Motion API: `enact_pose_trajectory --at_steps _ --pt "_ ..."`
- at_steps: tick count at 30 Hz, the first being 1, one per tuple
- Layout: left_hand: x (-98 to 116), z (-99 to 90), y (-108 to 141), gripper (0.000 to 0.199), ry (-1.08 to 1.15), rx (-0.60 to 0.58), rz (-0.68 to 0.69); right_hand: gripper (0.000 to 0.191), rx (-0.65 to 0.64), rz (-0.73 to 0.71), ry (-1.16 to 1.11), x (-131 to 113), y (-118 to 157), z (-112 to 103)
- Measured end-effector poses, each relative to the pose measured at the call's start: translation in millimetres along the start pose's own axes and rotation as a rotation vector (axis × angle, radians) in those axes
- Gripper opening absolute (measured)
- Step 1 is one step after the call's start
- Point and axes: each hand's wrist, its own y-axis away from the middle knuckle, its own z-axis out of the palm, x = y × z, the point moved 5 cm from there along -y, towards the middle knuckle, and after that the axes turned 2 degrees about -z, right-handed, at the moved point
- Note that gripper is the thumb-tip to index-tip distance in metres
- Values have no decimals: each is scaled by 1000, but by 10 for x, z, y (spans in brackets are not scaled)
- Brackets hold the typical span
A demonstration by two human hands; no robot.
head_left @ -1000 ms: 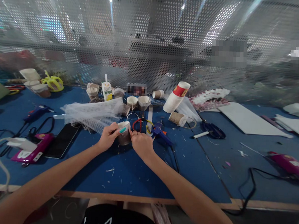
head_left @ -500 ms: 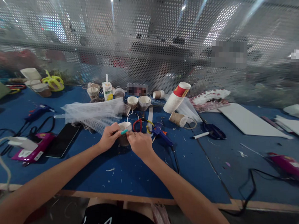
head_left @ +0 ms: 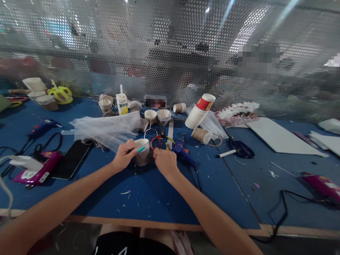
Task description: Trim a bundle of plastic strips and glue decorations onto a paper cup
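Note:
My left hand (head_left: 126,155) is closed on a small paper cup (head_left: 142,156) with a pale, greyish wrap around it, and a teal nail lies across its rim. The cup is upright, with a white handle-like loop (head_left: 151,130) rising behind it. Just right of the cup, my right hand (head_left: 165,161) has its fingers curled together; whatever they hold is hidden. Beyond those fingers lies a red loop-shaped handle (head_left: 157,140), partly covered. A blue glue gun (head_left: 183,152) rests beside my right hand.
Several wrapped cups (head_left: 163,116) and a drink carton (head_left: 122,104) stand behind. White mesh (head_left: 105,126) and a phone (head_left: 71,159) lie left. To the right are a stack of paper cups (head_left: 198,113), a twine-wrapped cup (head_left: 200,135), scissors (head_left: 243,148) and a white marker (head_left: 227,153).
My right hand has moved right, off the cup's rim, leaving more of the cup's front in sight. My left hand stays on the cup.

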Motion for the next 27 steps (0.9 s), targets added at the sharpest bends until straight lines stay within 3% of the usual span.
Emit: enact_pose_trajectory --at_steps 2,4,7,10,19,23,25,27 --pt "-7 -3 -7 44 4 -2 9 27 14 72 -3 71 -3 -30" --pt "-4 -4 -15 42 8 -3 17 35 118 103 0 88 19 -100" --pt "13 -4 -19 44 9 -4 20 45 295 -40 -10 -42 76 -179" --pt "28 1 -13 45 13 -16 27 44 349 -192 -34 -190 110 -173" --pt "63 17 12 41 -37 -51 171 46 71 -62 -54 -110 18 -78" --pt "154 30 27 41 -76 -68 251 31 -118 33 -67 20 -41 1" --pt "214 37 36 42 -99 -75 307 30 -141 75 -64 91 -63 13" --pt "244 40 41 42 -123 -75 344 39 -68 118 -69 162 -72 -17"
